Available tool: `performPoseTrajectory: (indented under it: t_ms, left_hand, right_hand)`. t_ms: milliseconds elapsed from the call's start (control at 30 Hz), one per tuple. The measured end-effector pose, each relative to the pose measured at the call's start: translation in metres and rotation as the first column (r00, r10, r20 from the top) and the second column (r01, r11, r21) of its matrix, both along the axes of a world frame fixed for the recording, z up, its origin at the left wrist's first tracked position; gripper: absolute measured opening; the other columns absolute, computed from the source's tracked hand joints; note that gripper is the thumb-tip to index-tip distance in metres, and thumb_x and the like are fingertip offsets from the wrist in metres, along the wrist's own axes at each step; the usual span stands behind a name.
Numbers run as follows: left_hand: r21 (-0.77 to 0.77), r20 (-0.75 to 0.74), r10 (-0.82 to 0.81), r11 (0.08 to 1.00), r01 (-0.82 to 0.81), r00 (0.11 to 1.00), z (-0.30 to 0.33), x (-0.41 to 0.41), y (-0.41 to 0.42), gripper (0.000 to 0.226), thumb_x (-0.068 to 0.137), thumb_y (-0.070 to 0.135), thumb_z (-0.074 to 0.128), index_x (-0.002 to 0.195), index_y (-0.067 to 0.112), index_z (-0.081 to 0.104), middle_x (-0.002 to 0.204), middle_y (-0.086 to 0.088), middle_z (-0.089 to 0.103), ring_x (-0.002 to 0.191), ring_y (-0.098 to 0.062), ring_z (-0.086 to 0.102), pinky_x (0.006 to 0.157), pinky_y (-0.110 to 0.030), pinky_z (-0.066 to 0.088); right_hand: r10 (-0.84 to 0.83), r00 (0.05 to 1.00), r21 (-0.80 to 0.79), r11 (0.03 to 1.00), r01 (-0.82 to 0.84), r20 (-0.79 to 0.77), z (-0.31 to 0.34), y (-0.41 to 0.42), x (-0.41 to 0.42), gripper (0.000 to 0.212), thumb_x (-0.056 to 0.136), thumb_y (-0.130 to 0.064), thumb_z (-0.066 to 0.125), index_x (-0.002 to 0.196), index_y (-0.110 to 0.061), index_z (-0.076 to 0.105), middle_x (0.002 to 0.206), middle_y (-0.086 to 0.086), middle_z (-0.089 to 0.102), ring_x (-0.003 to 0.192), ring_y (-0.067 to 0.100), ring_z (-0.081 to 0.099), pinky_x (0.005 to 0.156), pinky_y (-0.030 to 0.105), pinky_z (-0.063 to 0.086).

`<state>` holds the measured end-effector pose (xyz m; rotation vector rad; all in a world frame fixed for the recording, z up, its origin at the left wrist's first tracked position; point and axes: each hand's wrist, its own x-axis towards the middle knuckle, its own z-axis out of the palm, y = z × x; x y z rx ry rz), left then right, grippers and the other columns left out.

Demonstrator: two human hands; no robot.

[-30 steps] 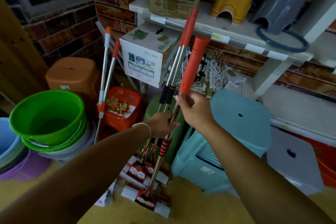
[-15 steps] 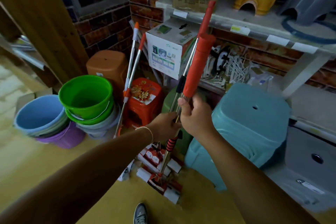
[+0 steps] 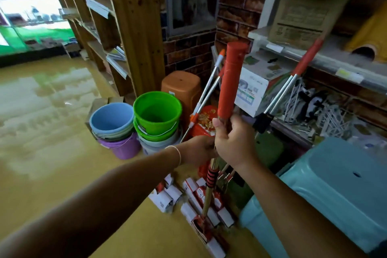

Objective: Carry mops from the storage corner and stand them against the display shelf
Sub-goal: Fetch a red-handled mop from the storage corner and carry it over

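green bucket (image 3: 157,111) | blue bucket (image 3: 112,119) | orange stool (image 3: 181,86) | teal stool (image 3: 343,192), possibly stacked

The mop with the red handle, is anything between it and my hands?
Nothing visible. Both hands already grip the mop shaft below its red handle: the right hand higher, the left hand just beneath. Its head is among the other mop heads on the floor.

The hands (image 3: 217,144) hide part of the mop (image 3: 229,90) shaft; the turquoise stool (image 3: 343,190) runs off the right edge.
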<state>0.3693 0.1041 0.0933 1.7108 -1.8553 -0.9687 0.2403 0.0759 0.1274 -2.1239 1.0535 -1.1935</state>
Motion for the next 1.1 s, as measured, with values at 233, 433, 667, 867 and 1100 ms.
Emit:
performPoseTrajectory:
  t_ms: [233,433,667,867,1100]
  left_hand:
    - [0.024,-0.103,0.027,0.999,-0.024,0.994,0.005,0.051,0.027,0.008,0.097,0.017,0.056,0.09,0.016,0.06,0.07,0.011,0.054,0.055,0.003,0.046,0.055,-0.01,0.037]
    - [0.017,-0.109,-0.033,0.999,0.035,0.993,0.011,0.079,0.033,0.024,0.097,0.023,0.057,0.113,0.007,0.065,0.097,-0.007,0.067,0.078,-0.008,0.055,0.072,-0.024,0.046]
    - [-0.04,-0.003,-0.114,0.993,0.113,0.994,0.023,0.098,0.032,0.033,0.096,0.038,0.057,0.115,0.013,0.065,0.104,-0.005,0.068,0.094,-0.018,0.064,0.09,-0.041,0.054]
    - [-0.005,-0.041,-0.075,0.997,0.075,0.996,0.024,0.121,0.048,0.051,0.083,0.059,0.058,0.096,0.01,0.066,0.084,-0.009,0.065,0.073,-0.016,0.058,0.08,-0.05,0.054]
    - [0.084,-0.094,0.017,0.996,-0.009,0.995,0.049,0.186,0.101,0.047,0.087,0.051,0.062,0.11,0.01,0.067,0.104,-0.01,0.071,0.095,-0.024,0.068,0.091,-0.043,0.056]
  right_hand:
    - [-0.018,0.999,0.008,1.0,0.018,-0.028,0.008,0.025,0.051,0.013,0.095,-0.03,0.064,0.09,-0.019,0.059,0.075,-0.008,0.059,0.077,0.018,0.063,0.073,0.038,0.054]
    - [-0.099,0.995,-0.022,0.995,0.099,-0.004,0.021,0.04,0.074,0.016,0.095,-0.028,0.065,0.097,-0.013,0.065,0.081,-0.003,0.062,0.081,0.026,0.066,0.075,0.039,0.053]
    - [-0.145,0.989,0.009,0.989,0.146,-0.031,0.041,0.044,0.084,0.016,0.096,-0.033,0.062,0.087,-0.021,0.055,0.07,-0.01,0.055,0.075,0.021,0.061,0.069,0.031,0.045]
    - [-0.054,0.997,0.071,0.996,0.058,-0.061,0.048,0.053,0.1,0.02,0.095,-0.032,0.063,0.078,-0.028,0.054,0.07,-0.01,0.058,0.072,0.015,0.061,0.069,0.029,0.046]
    - [0.126,0.987,0.083,0.989,-0.118,-0.095,0.064,0.088,0.169,0.014,0.095,-0.034,0.064,0.086,-0.023,0.062,0.076,-0.006,0.065,0.071,0.002,0.06,0.059,0.013,0.04]
